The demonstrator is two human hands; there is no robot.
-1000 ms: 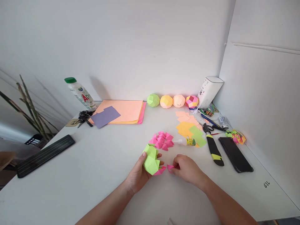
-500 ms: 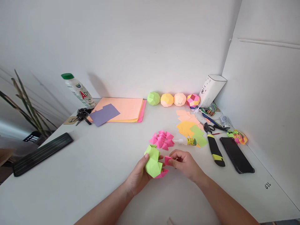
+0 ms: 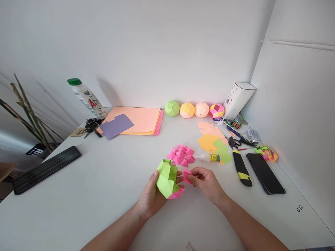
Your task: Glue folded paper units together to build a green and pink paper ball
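Note:
My left hand [image 3: 150, 197] cradles a green folded-paper model [image 3: 166, 179], thumb on its left side and fingers behind it. The model is hollow, with open flaps facing right and a pink folded piece [image 3: 176, 194] at its lower edge. Just to its right, my right hand [image 3: 205, 183] pinches a small pink paper piece [image 3: 186, 176] between thumb and fingers, apart from the green model. Beyond the hands lies a cluster of pink folded-paper pieces [image 3: 181, 155], with a small glue bottle [image 3: 213, 158] on its side touching or close to it.
Several finished paper balls [image 3: 187, 110] line the wall. Paper sheets [image 3: 138, 120], a white bottle [image 3: 90, 101] and keys [image 3: 92, 126] stand back left. Orange paper scraps [image 3: 208, 143], a cutter knife [image 3: 240, 167] and a phone [image 3: 265, 173] lie right. A black strip [image 3: 47, 170] lies left.
My left hand has turned the green model and shifted it slightly left, so its hollow side shows more. My right hand still holds the pink piece, now turned a little more upright.

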